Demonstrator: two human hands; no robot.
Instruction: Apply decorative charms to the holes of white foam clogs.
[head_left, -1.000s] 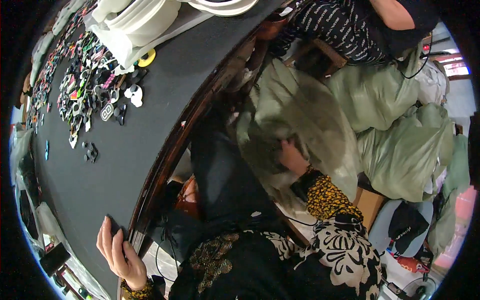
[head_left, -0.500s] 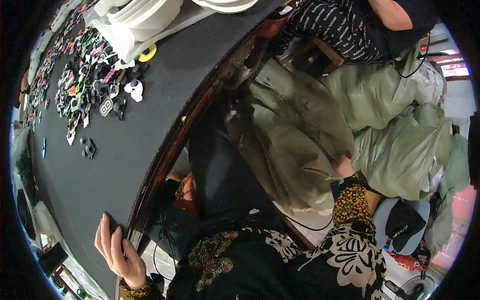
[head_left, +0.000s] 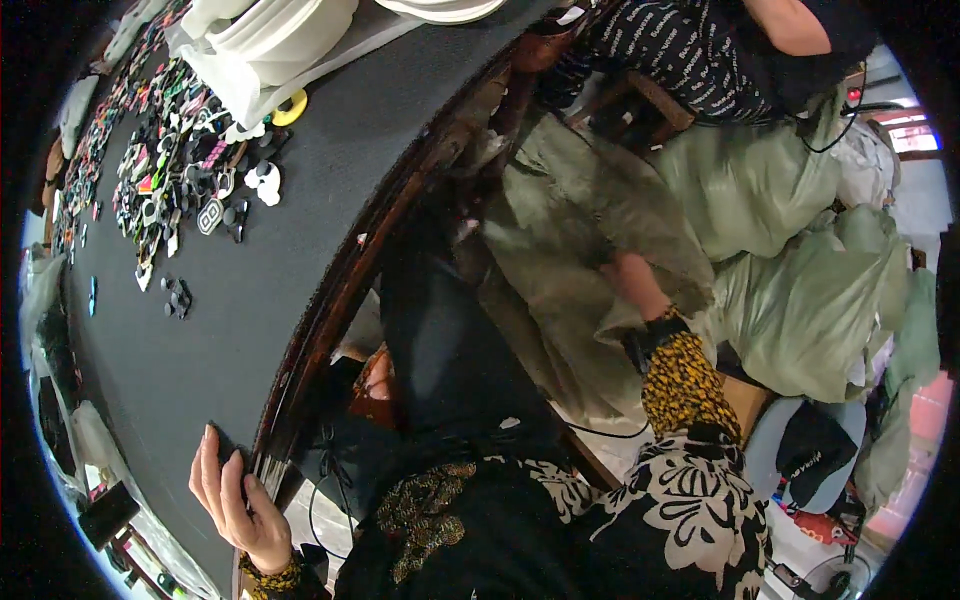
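My left hand (head_left: 240, 510) rests flat on the near edge of the dark grey tabletop (head_left: 230, 370), its fingers stretched out and holding nothing. Down to the right of the table, my right hand (head_left: 637, 284) is at the big olive-green sack (head_left: 570, 230). Its fingers are blurred and partly lost against the cloth, so I cannot see if they grip it. The sack stands beside my legs, creased and sagging.
A pile of small colourful pieces (head_left: 180, 160) covers the table's far left. White stacked bowl-like pieces (head_left: 290, 45) lie at the back on a plastic sheet. More full green sacks (head_left: 800, 300) stand at right. Beyond them, another person (head_left: 690, 60) sits near a wooden stool (head_left: 655, 100).
My right hand has moved left and farther away across the sack, from its right side toward its middle, and the cloth there has shifted. My left hand has stayed in place.
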